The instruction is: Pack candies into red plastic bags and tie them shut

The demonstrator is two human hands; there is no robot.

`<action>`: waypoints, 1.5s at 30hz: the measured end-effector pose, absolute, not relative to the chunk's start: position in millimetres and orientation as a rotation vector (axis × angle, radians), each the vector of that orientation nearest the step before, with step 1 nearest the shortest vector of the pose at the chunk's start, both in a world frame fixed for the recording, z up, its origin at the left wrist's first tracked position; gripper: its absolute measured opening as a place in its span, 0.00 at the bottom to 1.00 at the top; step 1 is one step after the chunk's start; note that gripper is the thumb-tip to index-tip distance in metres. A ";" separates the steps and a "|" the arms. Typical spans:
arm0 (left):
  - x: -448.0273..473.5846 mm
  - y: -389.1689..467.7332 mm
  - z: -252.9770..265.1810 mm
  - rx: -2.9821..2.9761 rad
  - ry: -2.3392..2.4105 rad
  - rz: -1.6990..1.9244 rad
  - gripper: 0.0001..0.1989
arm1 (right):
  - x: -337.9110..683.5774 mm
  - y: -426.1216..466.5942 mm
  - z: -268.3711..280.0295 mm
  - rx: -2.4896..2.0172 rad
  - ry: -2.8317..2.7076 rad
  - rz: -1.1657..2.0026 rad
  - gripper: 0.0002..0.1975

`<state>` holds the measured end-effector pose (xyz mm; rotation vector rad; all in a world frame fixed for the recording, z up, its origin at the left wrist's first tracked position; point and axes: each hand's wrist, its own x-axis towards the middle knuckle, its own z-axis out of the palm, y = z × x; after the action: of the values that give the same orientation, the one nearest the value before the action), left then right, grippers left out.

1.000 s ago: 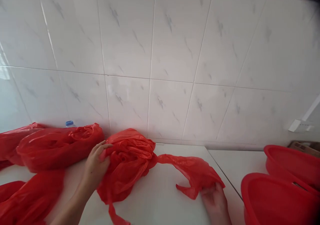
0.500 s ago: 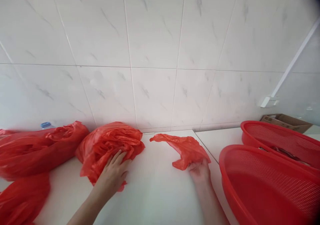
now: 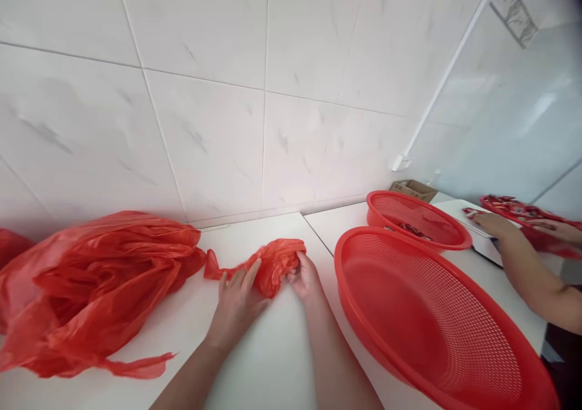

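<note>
A small crumpled red plastic bag (image 3: 275,264) lies between my hands on the white table, its thin end trailing left. My right hand (image 3: 305,276) is closed on the bag's right side, fingers curled into the plastic. From the left, my left hand (image 3: 239,304) rests against the bag with its fingers stretched and apart; its thumb is partly hidden by the plastic. A large heap of red plastic bags (image 3: 104,276) spreads over the table's left part, away from both hands.
To the right stand a large red plastic basket (image 3: 391,313) and a second red basket (image 3: 377,207) with a few small items inside. Beyond are a cardboard box (image 3: 414,188) and a co-worker's arm (image 3: 527,264) over a white device (image 3: 488,243). A tiled wall (image 3: 218,143) closes the back.
My view has swung right, bringing the co-worker's arms in. My left hand has left the heap and moved to the small bag, which is now bunched closer in my right hand.
</note>
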<state>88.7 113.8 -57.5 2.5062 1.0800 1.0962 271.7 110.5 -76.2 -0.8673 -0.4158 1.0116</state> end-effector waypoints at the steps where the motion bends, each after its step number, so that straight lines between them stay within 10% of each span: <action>1: 88.4 117.1 -59.1 2.453 1.011 0.994 0.31 | 272.1 110.5 -75.4 -0.865 -0.406 1.024 0.13; 6: 77.4 120.3 -55.8 2.251 0.926 0.874 0.08 | 278.5 109.7 -71.4 -0.831 -0.360 1.045 0.11; 19: 74.9 109.4 -48.4 1.798 1.037 1.130 0.11 | 210.2 95.2 -46.2 -0.845 -0.805 1.328 0.25; 25: 68.7 109.6 -50.8 1.714 1.059 1.172 0.07 | 211.1 103.4 -59.6 -0.895 -0.716 1.306 0.11; 45: 21.5 159.0 -71.5 1.023 1.364 1.596 0.14 | 291.6 72.4 -52.4 -0.677 -0.539 1.369 0.11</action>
<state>21.5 159.0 -71.5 1.0235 1.3643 1.5964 291.6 72.4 -52.4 -0.6767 -0.5388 1.3694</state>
